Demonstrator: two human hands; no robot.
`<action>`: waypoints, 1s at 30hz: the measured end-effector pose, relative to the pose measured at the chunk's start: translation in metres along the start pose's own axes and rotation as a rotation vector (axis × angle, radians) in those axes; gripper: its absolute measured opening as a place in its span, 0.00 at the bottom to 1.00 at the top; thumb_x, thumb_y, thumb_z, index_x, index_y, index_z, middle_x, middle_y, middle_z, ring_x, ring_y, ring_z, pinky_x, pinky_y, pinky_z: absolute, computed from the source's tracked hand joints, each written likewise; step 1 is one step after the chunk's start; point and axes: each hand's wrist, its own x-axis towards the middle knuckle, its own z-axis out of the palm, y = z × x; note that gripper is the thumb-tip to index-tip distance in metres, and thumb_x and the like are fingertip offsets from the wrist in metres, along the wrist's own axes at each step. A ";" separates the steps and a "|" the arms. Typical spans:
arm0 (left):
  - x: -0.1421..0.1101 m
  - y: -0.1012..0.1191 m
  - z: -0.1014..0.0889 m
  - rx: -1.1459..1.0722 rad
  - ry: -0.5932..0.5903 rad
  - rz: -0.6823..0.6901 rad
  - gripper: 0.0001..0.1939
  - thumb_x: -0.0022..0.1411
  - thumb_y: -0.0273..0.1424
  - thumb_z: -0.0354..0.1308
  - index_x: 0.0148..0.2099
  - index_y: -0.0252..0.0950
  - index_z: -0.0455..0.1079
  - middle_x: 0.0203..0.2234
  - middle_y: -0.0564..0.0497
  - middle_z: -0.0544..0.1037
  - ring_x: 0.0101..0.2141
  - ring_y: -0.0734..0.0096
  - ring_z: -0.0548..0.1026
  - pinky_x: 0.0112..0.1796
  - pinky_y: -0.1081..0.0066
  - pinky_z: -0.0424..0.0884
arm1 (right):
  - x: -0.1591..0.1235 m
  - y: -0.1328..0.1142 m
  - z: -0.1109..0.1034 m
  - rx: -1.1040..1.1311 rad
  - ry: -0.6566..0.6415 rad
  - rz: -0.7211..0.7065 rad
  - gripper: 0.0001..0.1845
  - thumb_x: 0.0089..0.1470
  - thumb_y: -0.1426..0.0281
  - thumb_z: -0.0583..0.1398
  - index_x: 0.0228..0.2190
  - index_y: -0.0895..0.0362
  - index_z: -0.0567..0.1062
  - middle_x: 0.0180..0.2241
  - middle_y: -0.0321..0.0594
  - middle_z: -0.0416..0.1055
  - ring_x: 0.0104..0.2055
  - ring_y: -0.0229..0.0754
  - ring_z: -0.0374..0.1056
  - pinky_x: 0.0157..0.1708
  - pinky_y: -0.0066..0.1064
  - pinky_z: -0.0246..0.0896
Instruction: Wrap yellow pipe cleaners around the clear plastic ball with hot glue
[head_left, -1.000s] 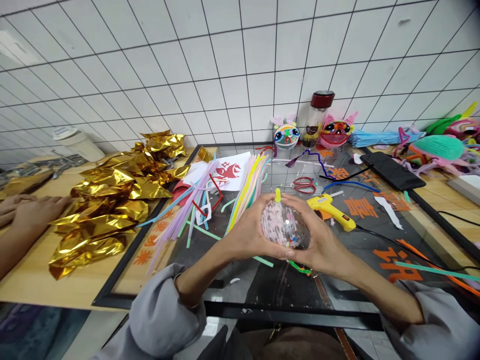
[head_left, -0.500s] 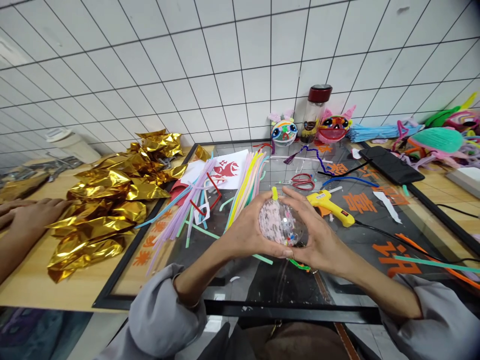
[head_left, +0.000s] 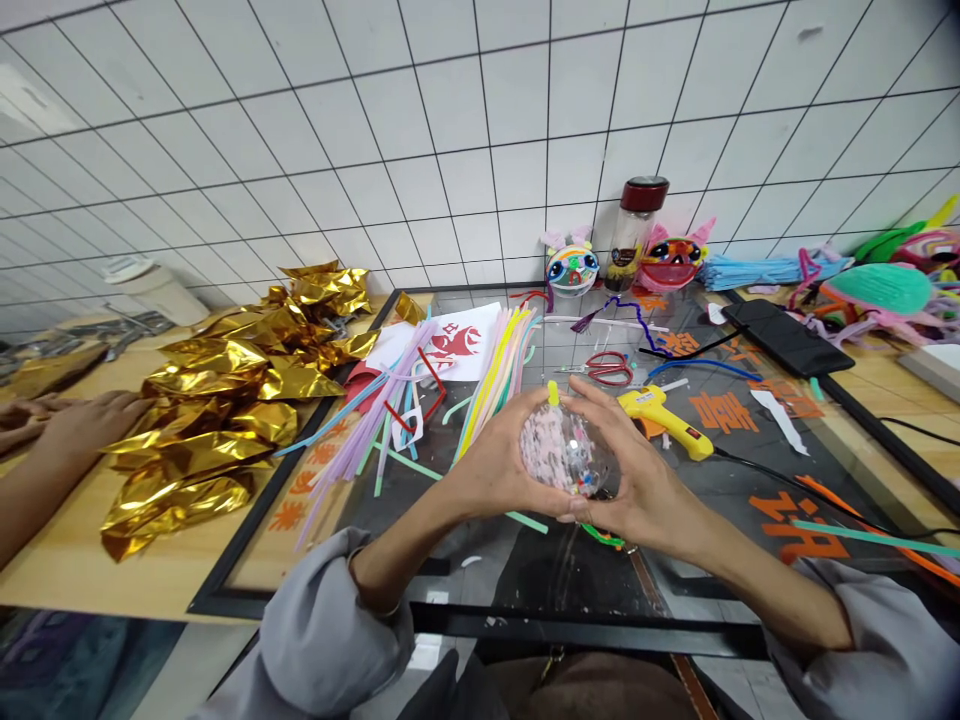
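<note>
Between my two hands is a clear plastic ball (head_left: pixel 559 450), its left part covered in pale pink fuzzy strips, with a yellow tab on top and small coloured bits inside. My left hand (head_left: pixel 499 455) is wrapped round its left side. My right hand (head_left: pixel 634 465) grips the right side, the thumbs meeting at the bottom. A green twisted strip (head_left: pixel 602 537) shows just below the ball. Right of my right hand lies a yellow glue gun (head_left: pixel 667 422) with its black cord. Red-handled scissors (head_left: pixel 609 368) rest behind the ball.
Bundled pastel pipe cleaners (head_left: pixel 375 415) lie left of my hands, near a paper with a red cut-out (head_left: pixel 459 340). Crumpled gold foil (head_left: pixel 217 400) spreads further left, beside another person's hand (head_left: pixel 90 430). Decorated balls (head_left: pixel 571 268), a bottle (head_left: pixel 631 235) and a phone (head_left: pixel 787 338) are at the back.
The whole view has shifted slightly, so things appear a little further right and lower. Both hands keep their hold on the ball.
</note>
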 end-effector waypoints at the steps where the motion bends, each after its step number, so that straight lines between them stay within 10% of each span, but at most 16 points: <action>1: 0.000 0.000 0.000 0.005 0.004 -0.003 0.52 0.35 0.39 0.77 0.61 0.36 0.60 0.59 0.38 0.69 0.59 0.45 0.67 0.61 0.49 0.61 | 0.000 0.000 0.000 0.000 -0.001 0.007 0.50 0.47 0.60 0.71 0.65 0.47 0.53 0.69 0.48 0.51 0.72 0.53 0.46 0.66 0.50 0.52; 30: -0.001 -0.002 0.002 0.047 0.068 -0.033 0.52 0.35 0.39 0.76 0.61 0.35 0.60 0.58 0.39 0.70 0.57 0.43 0.69 0.59 0.48 0.63 | -0.001 -0.001 -0.003 0.014 -0.037 0.051 0.59 0.43 0.56 0.72 0.68 0.43 0.47 0.71 0.46 0.46 0.73 0.54 0.42 0.67 0.53 0.49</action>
